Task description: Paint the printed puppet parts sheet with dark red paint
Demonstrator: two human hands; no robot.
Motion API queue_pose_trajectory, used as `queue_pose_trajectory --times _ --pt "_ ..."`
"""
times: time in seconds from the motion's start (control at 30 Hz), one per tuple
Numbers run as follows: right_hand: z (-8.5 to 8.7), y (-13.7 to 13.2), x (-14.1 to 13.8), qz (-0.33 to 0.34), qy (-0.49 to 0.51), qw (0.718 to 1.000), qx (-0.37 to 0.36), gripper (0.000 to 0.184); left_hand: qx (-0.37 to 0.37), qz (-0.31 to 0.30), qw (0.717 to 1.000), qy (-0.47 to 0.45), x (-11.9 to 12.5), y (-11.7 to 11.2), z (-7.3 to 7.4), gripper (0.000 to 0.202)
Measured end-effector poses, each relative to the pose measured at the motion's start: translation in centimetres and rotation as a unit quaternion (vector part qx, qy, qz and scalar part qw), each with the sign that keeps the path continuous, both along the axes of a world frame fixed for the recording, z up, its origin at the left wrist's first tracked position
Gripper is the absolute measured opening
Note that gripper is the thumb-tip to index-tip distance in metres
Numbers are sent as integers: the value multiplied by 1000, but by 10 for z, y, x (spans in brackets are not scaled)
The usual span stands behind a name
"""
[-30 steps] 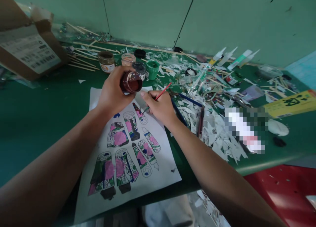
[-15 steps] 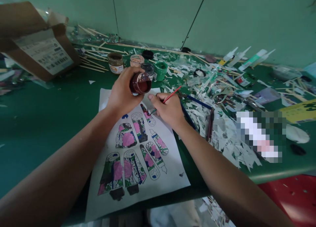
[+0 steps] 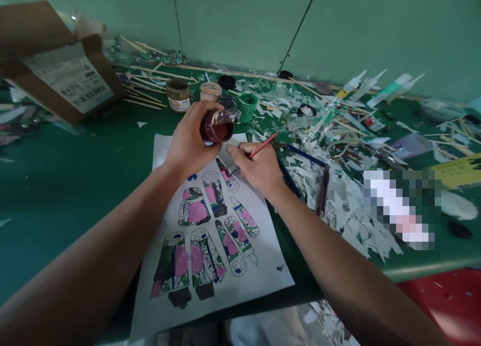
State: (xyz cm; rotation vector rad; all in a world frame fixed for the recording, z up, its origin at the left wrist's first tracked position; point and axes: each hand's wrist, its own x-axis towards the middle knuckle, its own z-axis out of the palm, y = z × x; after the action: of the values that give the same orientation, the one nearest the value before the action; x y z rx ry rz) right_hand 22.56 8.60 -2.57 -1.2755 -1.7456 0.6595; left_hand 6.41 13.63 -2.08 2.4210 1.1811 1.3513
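Note:
My left hand (image 3: 193, 135) is wrapped round a jar of dark red paint (image 3: 220, 128), tilted with its mouth toward me and to the right, above the top of the paper. In my right hand (image 3: 257, 165) is a thin paintbrush (image 3: 263, 144) with a red handle; its tip is down at a narrow printed shape near the upper right of the sheet. The white paper (image 3: 263, 266) lies on the green table. Printed on it are several patterned shapes (image 3: 195, 258), partly coloured pink, green, blue and black.
Behind my left hand stand an open green paint jar (image 3: 247, 108), a peach jar (image 3: 210, 91) and a brown jar (image 3: 178, 95). Paper scraps (image 3: 345, 210) and glue tubes (image 3: 391, 90) litter the right side. A cardboard box (image 3: 71, 80) and thin wooden sticks (image 3: 145, 96) lie left.
The whole view has shifted slightly, so things appear a little further right. Both hands keep their holds, with the jar and brush in nearly the same places over the paper.

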Motion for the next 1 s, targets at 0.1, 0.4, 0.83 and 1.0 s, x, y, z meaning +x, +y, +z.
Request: queue_pose_trajectory --times 0.1,0.4,0.83,1.0 --pt "-1 0 0 -4 1 1000 -4 47 -4 7 1000 3 0 0 0 49" --pt "0 0 1 -3 -4 1000 -1 48 -9 4 1000 3 0 0 0 50" --pt "0 0 1 -4 -7 1000 -11 48 -11 4 1000 5 0 -1 0 49" --pt "1 0 0 -4 -8 1000 -3 48 -7 0 1000 6 0 0 0 48"
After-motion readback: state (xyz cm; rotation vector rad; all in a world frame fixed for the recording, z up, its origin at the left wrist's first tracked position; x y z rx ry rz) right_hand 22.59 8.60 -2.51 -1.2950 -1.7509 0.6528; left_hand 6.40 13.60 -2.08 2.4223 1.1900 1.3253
